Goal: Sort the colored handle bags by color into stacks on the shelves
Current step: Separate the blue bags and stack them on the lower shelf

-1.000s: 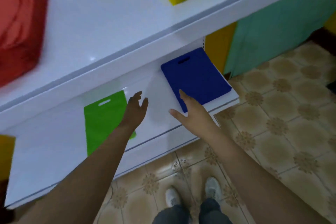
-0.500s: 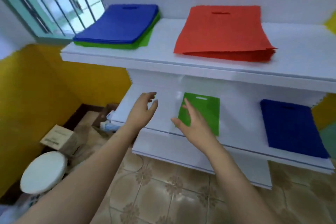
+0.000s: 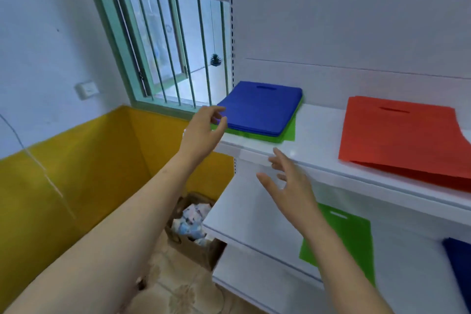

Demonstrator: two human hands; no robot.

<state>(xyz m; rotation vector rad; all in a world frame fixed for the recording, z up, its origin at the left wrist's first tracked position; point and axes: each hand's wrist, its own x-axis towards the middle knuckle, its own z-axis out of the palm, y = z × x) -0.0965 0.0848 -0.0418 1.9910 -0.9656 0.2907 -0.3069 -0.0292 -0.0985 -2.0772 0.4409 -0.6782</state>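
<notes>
Both hands are up by the white upper shelf (image 3: 318, 135) and neither has a grip on anything. The left hand (image 3: 204, 130), fingers loosely curled and released, hovers at the near left corner of the blue bags (image 3: 262, 109), which lie stacked on green bags (image 3: 288, 132) at centre frame; whether it touches them I cannot tell. The right hand (image 3: 290, 181) is spread open in front of the shelf edge. Right of centre lies an orange stack (image 3: 405, 137). On the lower shelf (image 3: 242, 219), lower right, lie a single green bag (image 3: 356, 237) and a dark blue bag (image 3: 458, 262) at the frame edge. No writing is legible anywhere. A cardboard box (image 3: 193, 245) of crumpled paper sits on the floor, lower centre.
</notes>
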